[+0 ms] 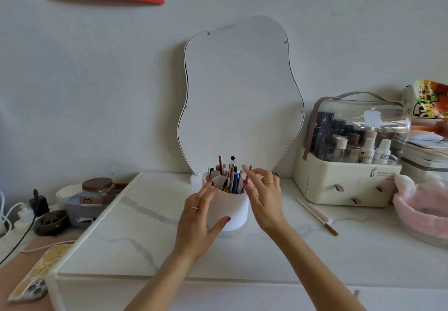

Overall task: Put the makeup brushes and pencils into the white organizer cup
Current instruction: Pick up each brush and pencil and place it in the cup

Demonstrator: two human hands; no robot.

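Two bare forearms reach forward from the bottom edge over the white marble-look counter [150, 226], which is smooth with faint grey veins. The left hand [201, 216] cups the near left side of the white organizer cup [236, 213]: its thumb lies against the front wall, its fingers curve up round the side toward the rim, and a ring shows on one finger. The right hand [263, 192] hangs just above and right of the cup's rim, wrist bent, fingers loosely spread and holding nothing; it too wears a ring. The cup is a matte white cylinder standing upright at mid-counter, just in front of a wavy-edged white mirror panel [240, 92] leaning on the wall. Brushes and pencils [231, 175] stand packed in it, their slim tips rising above the rim. One pinkish pencil [317, 216] with a brown end lies flat on the counter well to the right, near a cream cosmetics case [339, 182] with a clear domed lid.
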